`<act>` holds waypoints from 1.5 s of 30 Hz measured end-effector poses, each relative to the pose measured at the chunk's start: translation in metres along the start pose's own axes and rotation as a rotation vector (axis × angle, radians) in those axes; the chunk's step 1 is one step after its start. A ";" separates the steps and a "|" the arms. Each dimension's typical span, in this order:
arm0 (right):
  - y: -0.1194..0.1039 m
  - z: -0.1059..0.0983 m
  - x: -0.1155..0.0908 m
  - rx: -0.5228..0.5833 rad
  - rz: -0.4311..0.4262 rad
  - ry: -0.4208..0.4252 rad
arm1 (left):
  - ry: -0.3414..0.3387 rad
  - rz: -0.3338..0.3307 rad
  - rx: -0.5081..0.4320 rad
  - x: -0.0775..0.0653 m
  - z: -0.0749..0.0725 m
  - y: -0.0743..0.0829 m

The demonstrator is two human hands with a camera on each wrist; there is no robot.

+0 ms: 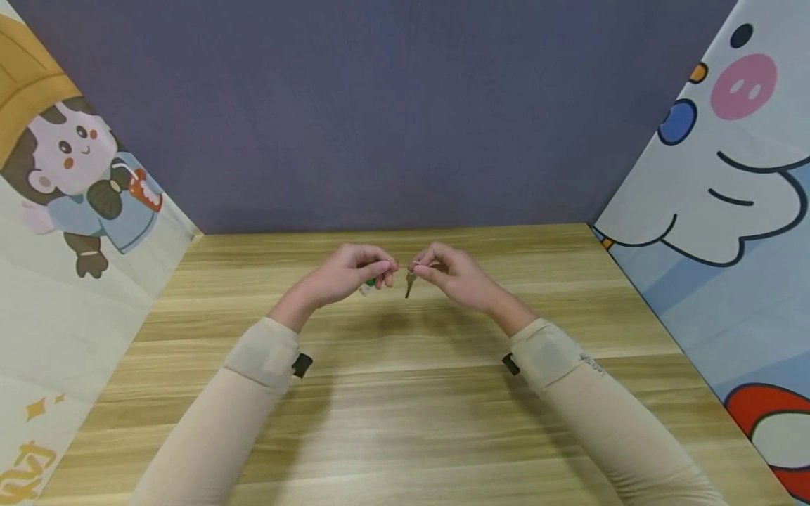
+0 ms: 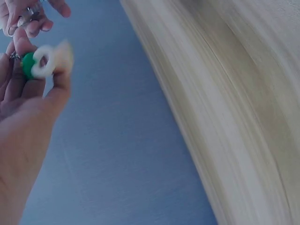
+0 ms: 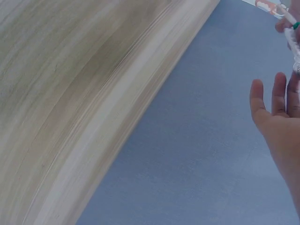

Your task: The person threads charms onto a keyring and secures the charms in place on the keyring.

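Over the middle of the wooden table, my two hands face each other a short way apart. Between thumb and fingers my left hand (image 1: 348, 274) pinches a keychain; its green and white charm (image 2: 29, 65) hangs by the palm, the white end blurred in the left wrist view. A bit of metal chain shows at those fingertips. My right hand (image 1: 460, 277) pinches a key (image 1: 410, 283) near its top, and the blade points down. In the right wrist view, that hand's other fingers (image 3: 279, 91) are spread, and what it pinches is mostly cut off by the frame edge.
Below the hands lies the wood-grain table (image 1: 405, 407). A dark blue-purple wall (image 1: 405, 119) stands behind it. Printed cartoon panels rise at the left (image 1: 76, 295) and right (image 1: 709, 204). Each forearm wears a pale cuff with a small black piece.
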State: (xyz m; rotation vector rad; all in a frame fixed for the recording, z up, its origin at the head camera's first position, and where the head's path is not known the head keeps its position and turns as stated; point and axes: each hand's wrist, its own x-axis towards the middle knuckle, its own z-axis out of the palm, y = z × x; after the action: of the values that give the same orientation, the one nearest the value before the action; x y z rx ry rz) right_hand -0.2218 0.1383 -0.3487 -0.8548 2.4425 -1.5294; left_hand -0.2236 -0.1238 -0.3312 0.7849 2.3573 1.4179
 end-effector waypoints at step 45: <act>-0.012 0.029 -0.002 -0.194 -0.191 0.389 | 0.372 0.043 -0.048 0.006 0.026 0.016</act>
State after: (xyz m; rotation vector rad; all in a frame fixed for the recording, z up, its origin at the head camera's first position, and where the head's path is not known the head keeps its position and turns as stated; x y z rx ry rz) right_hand -0.2039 0.1132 -0.3526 -0.9201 2.8987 -1.6795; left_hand -0.2109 -0.0954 -0.3295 0.6040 2.5727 1.7615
